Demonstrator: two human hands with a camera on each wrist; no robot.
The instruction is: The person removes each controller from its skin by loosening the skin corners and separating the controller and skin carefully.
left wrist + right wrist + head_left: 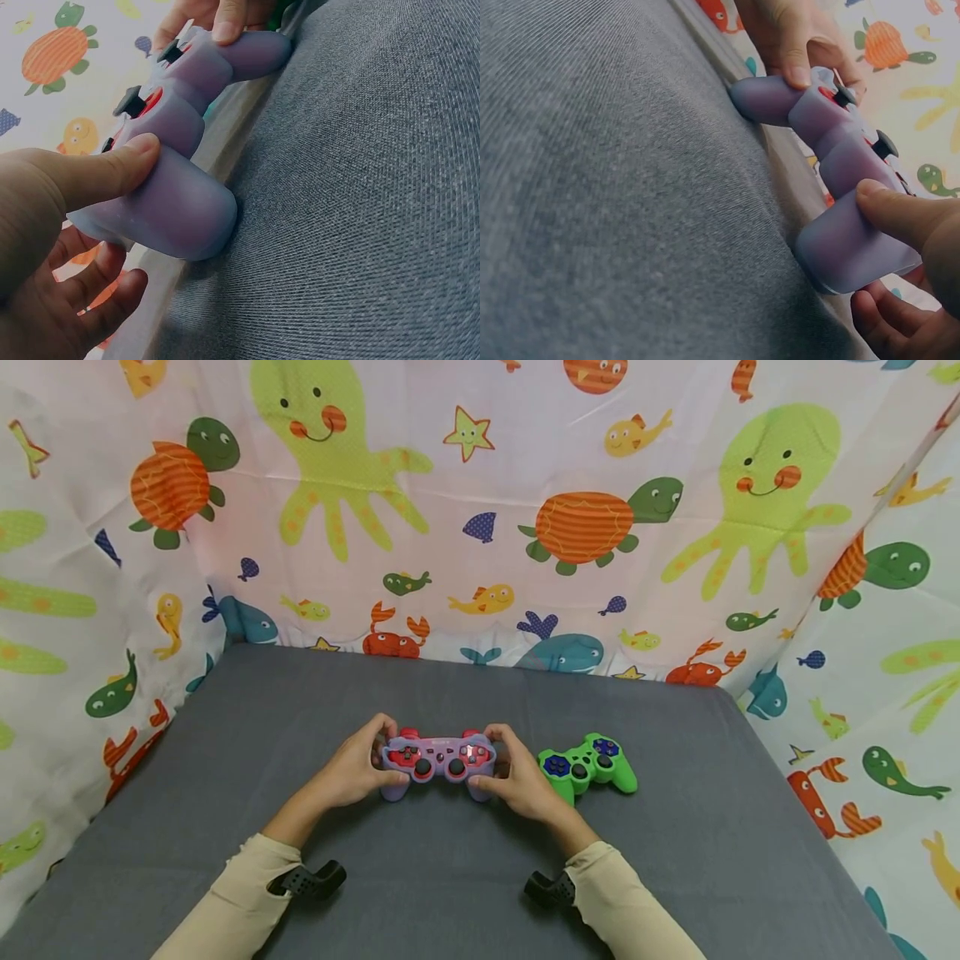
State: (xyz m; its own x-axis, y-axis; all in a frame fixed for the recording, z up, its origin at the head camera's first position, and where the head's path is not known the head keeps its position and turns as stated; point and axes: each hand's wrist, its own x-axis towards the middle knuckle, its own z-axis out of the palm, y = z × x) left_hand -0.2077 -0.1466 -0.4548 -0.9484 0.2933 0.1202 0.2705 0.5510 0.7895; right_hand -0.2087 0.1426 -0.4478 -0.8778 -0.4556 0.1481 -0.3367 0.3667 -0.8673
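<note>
Between both hands is a game controller [442, 748] in a translucent purple sleeve, with red button areas and two black thumbsticks. My left hand [358, 766] grips its left end, the thumb [124, 169] lying over the front and fingers curled behind. At the other end my right hand [522, 775] holds it the same way, its thumb [892, 210] on the sleeve. The controller's handles are right at the grey cloth in both wrist views. A green game controller [588, 766] with dark blue buttons lies just right of my right hand.
A grey cloth [420, 885] covers the table. Fabric printed with sea animals [480, 485] hangs behind it and along both sides. Black wrist devices [311, 881] are strapped over the beige sleeves [240, 893].
</note>
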